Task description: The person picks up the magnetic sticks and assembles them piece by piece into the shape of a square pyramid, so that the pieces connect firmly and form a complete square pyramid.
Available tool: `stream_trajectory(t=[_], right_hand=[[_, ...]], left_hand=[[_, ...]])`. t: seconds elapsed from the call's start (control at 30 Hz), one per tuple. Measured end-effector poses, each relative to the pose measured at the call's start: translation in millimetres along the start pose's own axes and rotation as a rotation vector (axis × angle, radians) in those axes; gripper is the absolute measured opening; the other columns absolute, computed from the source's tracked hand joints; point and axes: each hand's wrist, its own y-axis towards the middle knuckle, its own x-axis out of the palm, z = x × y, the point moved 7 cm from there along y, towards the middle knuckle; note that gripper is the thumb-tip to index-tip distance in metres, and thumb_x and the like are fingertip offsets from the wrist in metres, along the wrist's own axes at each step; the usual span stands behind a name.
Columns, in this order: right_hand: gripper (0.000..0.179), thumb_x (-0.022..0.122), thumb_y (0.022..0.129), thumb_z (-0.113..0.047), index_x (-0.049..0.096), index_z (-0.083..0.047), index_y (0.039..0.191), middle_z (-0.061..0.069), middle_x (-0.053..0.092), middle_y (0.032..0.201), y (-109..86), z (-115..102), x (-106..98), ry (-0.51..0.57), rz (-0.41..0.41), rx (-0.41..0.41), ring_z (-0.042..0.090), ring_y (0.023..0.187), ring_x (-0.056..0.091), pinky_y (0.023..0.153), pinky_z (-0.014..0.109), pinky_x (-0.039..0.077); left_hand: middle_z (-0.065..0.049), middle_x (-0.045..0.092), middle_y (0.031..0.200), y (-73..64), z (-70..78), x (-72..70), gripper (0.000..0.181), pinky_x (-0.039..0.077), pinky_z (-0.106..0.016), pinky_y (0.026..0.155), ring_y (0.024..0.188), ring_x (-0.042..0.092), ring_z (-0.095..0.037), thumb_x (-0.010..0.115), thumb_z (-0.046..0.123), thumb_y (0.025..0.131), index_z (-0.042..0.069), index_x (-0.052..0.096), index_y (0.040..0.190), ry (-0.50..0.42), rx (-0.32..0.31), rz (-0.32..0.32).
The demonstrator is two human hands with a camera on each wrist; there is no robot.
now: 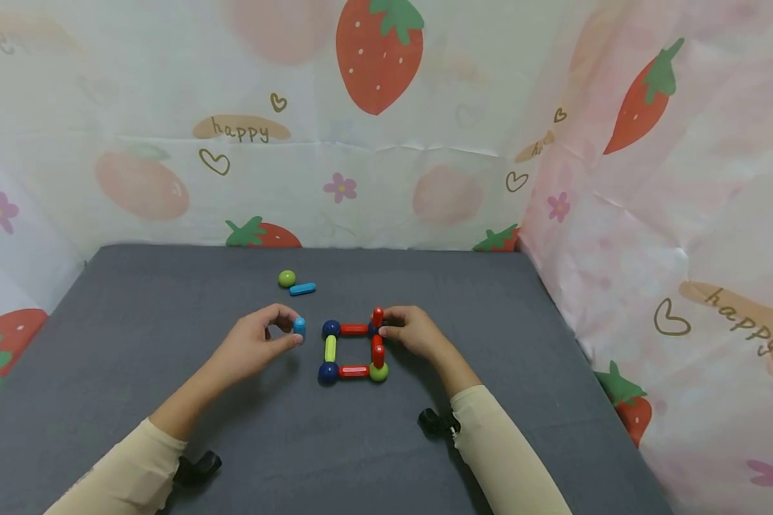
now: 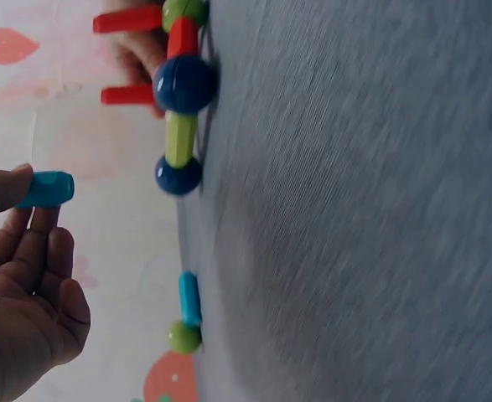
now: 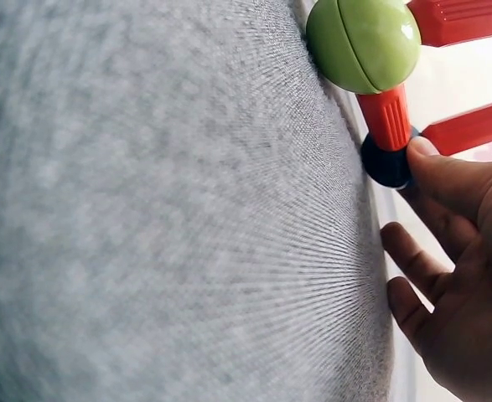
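My left hand (image 1: pixel 251 345) pinches a short light-blue rod (image 2: pixel 51 189) between thumb and fingertips, held upright over the table just left of a square frame. Magnetic-looking rods and balls make up that frame: red rods (image 1: pixel 354 371), one yellow-green rod (image 1: pixel 331 349), navy balls (image 1: pixel 331 329) and a green ball (image 3: pixel 365 43) at the near right corner. Two more red rods stand up from the right-hand corners. With thumb and fingers, my right hand (image 1: pixel 416 333) grips the navy ball (image 3: pixel 385 164) at the far right corner, partly hiding it.
Behind the frame, a loose green ball (image 1: pixel 286 278) lies beside a blue rod (image 1: pixel 303 289) on the grey cloth-covered table (image 1: pixel 335 458). A strawberry-print curtain (image 1: pixel 373 172) hangs along the back and sides. Black wrist mounts (image 1: pixel 197 468) stick out under both sleeves.
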Motion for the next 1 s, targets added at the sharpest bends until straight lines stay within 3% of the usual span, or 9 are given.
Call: stream_trajectory(t=[0.27,0.5,0.63,0.87,1.0], right_hand=[[0.028,0.075,0.094,-0.019,0.075,-0.016,0.122,0.003,0.071,0.126,-0.1,1,0,-0.006,0.0,0.005,0.027,0.127,0.058,0.109,0.049,0.044],[0.027,0.074,0.095,-0.018,0.075,-0.016,0.122,0.003,0.071,0.126,-0.5,0,0,-0.005,0.001,-0.003,0.025,0.125,0.059,0.107,0.047,0.046],[0.028,0.075,0.095,-0.019,0.075,-0.017,0.122,0.001,0.071,0.124,-1.9,0,1,0.014,0.003,0.01,0.024,0.122,0.06,0.103,0.045,0.049],[0.027,0.074,0.095,-0.019,0.075,-0.017,0.122,0.001,0.071,0.123,-2.0,0,1,0.011,-0.006,0.0,0.024,0.122,0.06,0.105,0.046,0.047],[0.027,0.073,0.096,-0.019,0.075,-0.018,0.122,0.002,0.071,0.125,-1.8,0,0,0.008,-0.001,-0.003,0.024,0.124,0.06,0.106,0.046,0.047]], left_hand=[[0.003,0.068,0.102,-2.0,3.3,24.2,0.021,0.047,-0.036,0.076,0.094,0.06,-0.019,0.078,0.025,0.093,0.022,0.066,0.111,0.0,0.001,-0.059],[0.007,0.068,0.105,3.3,4.7,40.9,0.021,0.05,-0.041,0.089,0.102,0.063,-0.019,0.078,0.028,0.093,0.024,0.067,0.11,0.03,0.021,-0.107],[0.007,0.067,0.104,6.9,4.0,50.3,0.02,0.052,-0.04,0.088,0.099,0.062,-0.015,0.079,0.026,0.093,0.024,0.066,0.109,0.034,0.035,-0.148],[0.007,0.067,0.102,8.1,2.9,57.0,0.019,0.052,-0.037,0.085,0.096,0.061,-0.014,0.079,0.024,0.092,0.025,0.066,0.105,0.058,0.029,-0.181],[0.006,0.065,0.102,8.4,5.8,56.7,0.019,0.052,-0.039,0.086,0.097,0.06,-0.015,0.079,0.023,0.092,0.024,0.066,0.106,0.064,0.057,-0.189]])
